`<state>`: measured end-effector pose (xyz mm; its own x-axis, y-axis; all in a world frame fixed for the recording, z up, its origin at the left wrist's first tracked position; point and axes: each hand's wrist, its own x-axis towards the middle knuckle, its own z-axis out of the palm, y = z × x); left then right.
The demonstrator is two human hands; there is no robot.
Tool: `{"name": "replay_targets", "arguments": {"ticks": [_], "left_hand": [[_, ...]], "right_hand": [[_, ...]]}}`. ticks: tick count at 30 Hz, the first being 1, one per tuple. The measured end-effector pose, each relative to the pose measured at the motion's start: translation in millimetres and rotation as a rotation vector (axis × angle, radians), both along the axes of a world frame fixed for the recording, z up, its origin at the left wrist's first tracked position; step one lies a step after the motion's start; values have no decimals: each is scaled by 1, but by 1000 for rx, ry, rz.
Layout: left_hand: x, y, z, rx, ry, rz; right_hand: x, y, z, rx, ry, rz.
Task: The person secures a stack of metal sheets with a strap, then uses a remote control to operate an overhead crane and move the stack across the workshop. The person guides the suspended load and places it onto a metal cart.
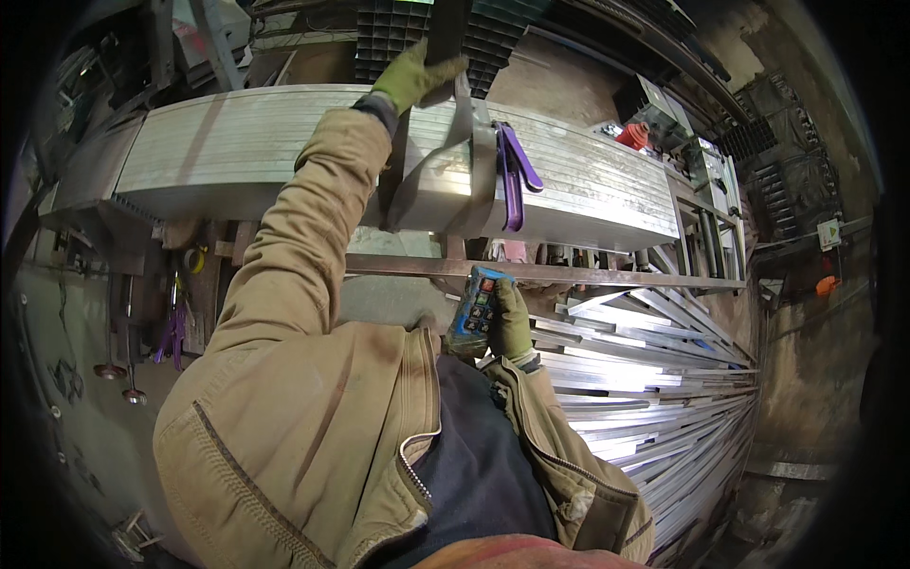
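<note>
Across the upper middle of a metal workshop, seen from above through a round, bending lens, lies a long bundle of pale metal bars (227, 142), packed side by side and running from left to right. Wide grey straps (483, 175) wrap around its middle, and a purple clamp-like piece (513, 190) hangs over its near side, just right of them. A person in a tan jacket (294, 228) stands close to the bundle. The left hand (409, 78), in a green glove, reaches over the bundle to a dark upright strap (449, 38); thumb and fingers look spread in a V against it, though I cannot tell whether they grip. The right hand (515, 322), also gloved, is held near the chest, closed around a blue handheld controller (472, 308) with a column of buttons facing up. Between controller and bundle runs a brownish metal rail (588, 276). To the right, many loose metal lengths (645, 379) fan out, overlapping and shining brightly. Beyond the bundle's right part sits a red object (633, 136), too small to identify. At left, below the bundle, hangs a yellow ring (195, 260).
</note>
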<state>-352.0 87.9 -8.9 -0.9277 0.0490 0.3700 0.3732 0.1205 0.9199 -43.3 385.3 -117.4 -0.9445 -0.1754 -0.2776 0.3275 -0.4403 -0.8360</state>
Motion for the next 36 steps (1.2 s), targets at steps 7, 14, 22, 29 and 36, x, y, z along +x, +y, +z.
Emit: {"name": "replay_targets", "arguments": {"ticks": [7, 14, 22, 29, 36], "left_hand": [[38, -31, -98, -356, -452, 11], [30, -49, -95, -156, -462, -161], [57, -63, -101, -327, -383, -354], [47, -58, -128, -63, -26, -409], [28, -54, -134, 371, -393, -432]], "right_hand": [[-25, 18, -15, 22, -31, 27], [-44, 5, -19, 133, -48, 108], [-38, 1, -23, 72, -67, 133], [-35, -15, 2, 60, 36, 138], [-28, -34, 22, 5, 52, 153]]}}
